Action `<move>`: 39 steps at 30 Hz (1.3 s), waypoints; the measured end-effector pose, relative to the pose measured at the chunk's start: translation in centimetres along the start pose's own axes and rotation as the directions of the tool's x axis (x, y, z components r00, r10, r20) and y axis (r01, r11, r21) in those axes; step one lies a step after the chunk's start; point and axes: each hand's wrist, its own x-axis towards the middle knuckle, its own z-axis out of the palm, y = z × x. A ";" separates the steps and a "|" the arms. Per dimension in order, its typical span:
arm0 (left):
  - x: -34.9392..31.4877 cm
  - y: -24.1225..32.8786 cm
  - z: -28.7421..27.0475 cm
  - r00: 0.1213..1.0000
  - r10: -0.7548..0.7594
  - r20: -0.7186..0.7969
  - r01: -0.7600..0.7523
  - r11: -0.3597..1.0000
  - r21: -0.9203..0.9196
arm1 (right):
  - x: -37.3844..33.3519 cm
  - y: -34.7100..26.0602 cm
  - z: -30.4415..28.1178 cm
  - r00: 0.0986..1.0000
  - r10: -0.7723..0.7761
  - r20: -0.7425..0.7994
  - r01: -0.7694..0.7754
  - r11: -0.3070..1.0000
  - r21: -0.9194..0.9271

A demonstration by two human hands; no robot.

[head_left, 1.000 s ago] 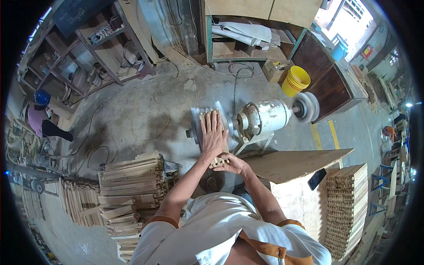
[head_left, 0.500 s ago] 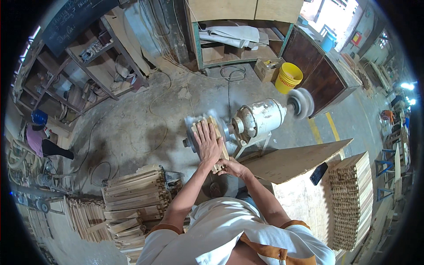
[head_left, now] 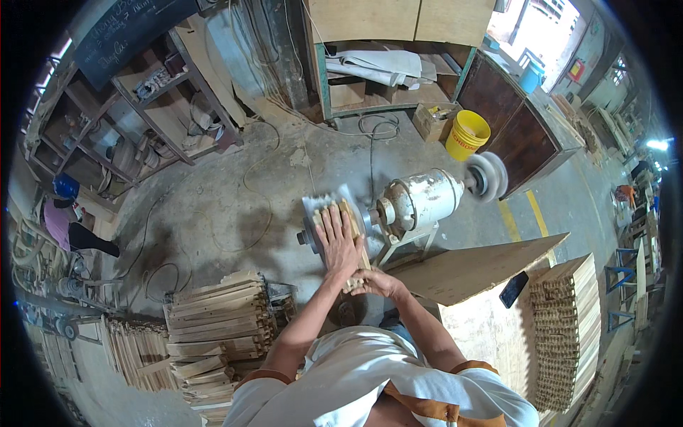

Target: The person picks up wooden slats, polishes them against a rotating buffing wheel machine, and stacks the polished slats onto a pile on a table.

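We held wooden strips (head_left: 354, 222) beneath our left hand (head_left: 341, 250), its fingers flat and slightly spread; our right hand (head_left: 378, 282) gripped their near end with bent fingers

Glare burns out the white, daylit opening (head_left: 557, 35) at upper right; 1 small white lamp (head_left: 657, 144) flares near the right edge. Soft shadows darken the grey concrete floor (head_left: 213, 181) left of centre. Motion blurs the round, pale-grey wheel (head_left: 486, 176) right of centre. Straight edges bow near black corners.
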 end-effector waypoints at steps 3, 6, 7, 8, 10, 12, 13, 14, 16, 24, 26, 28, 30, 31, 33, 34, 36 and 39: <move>1.6 -0.5 0.0 1.000 -0.013 -0.006 0.013 1.000 -0.002 | 1.3 -1.3 -0.5 0.997 0.014 -0.074 -0.017 0.999 -0.029; 1.6 -0.5 0.2 0.999 -0.034 0.028 0.034 0.999 -0.007 | 1.3 -1.1 -0.9 0.999 0.011 -0.044 -0.013 0.999 -0.051; 1.2 -0.3 0.2 0.999 -0.020 -0.028 0.021 1.000 0.015 | 1.0 -0.6 -1.0 0.999 0.010 -0.047 -0.011 0.999 -0.031; 0.5 0.0 0.4 1.000 -0.023 -0.014 0.023 0.999 0.030 | 0.6 -0.1 -1.0 0.992 0.053 -0.112 -0.055 0.998 -0.018; -0.8 0.4 0.5 0.997 -0.041 0.071 0.039 0.999 0.029 | -0.1 1.1 -1.2 0.998 0.017 -0.059 -0.018 1.000 -0.011; -1.6 0.7 0.7 1.000 -0.016 -0.006 0.017 0.999 0.048 | -0.5 2.1 -1.4 0.991 0.049 -0.124 -0.050 0.999 -0.011; -1.9 0.7 0.8 0.998 -0.034 0.055 0.033 0.999 0.018 | -0.6 2.4 -1.5 0.998 0.029 -0.056 -0.028 1.000 0.009; -2.1 0.8 0.8 0.998 -0.030 0.049 0.029 0.999 0.023 | -0.6 2.6 -1.7 0.998 0.020 -0.059 -0.020 1.000 0.006; -2.2 0.7 0.9 1.000 -0.021 -0.008 0.022 0.999 0.050 | -0.4 2.9 -2.0 0.998 0.015 -0.058 -0.015 1.000 -0.001; -2.5 0.7 0.7 0.998 -0.026 0.060 0.023 0.999 0.039 | -0.5 3.6 -2.1 0.993 0.037 -0.116 -0.036 0.999 0.010; -2.6 0.9 0.5 1.000 -0.008 0.009 0.007 0.998 0.059 | -0.6 3.7 -2.0 0.999 0.026 -0.039 -0.024 0.999 0.037; -2.2 1.1 0.2 0.993 -0.033 0.115 0.025 0.998 0.065 | -0.4 3.4 -2.0 0.991 0.076 -0.112 -0.075 0.997 0.015; -1.0 1.1 0.0 1.000 0.005 0.006 -0.006 0.996 0.085 | 0.3 2.6 -2.1 0.999 0.013 0.042 -0.015 0.999 0.044; -0.5 1.1 -0.1 0.998 -0.011 0.066 0.008 0.999 0.046 | 0.8 2.2 -2.1 0.996 0.072 0.055 -0.075 0.996 0.053; 0.9 0.8 -0.3 1.000 0.003 -0.013 -0.002 0.996 0.094 | 1.7 1.5 -2.2 0.979 0.001 0.204 -0.027 0.991 0.129; 1.5 0.5 -0.3 1.000 0.006 -0.010 -0.006 0.998 0.064 | 2.2 1.3 -2.1 0.970 -0.010 0.242 -0.036 0.983 0.182; 2.1 0.2 -0.5 0.999 0.004 0.050 -0.006 0.999 0.042 | 2.8 1.4 -1.8 0.966 -0.020 0.257 -0.043 0.970 0.239; 2.2 0.2 -0.6 0.995 0.000 0.096 -0.007 0.997 0.074 | 3.0 2.0 -1.4 0.963 -0.045 0.267 -0.042 0.949 0.312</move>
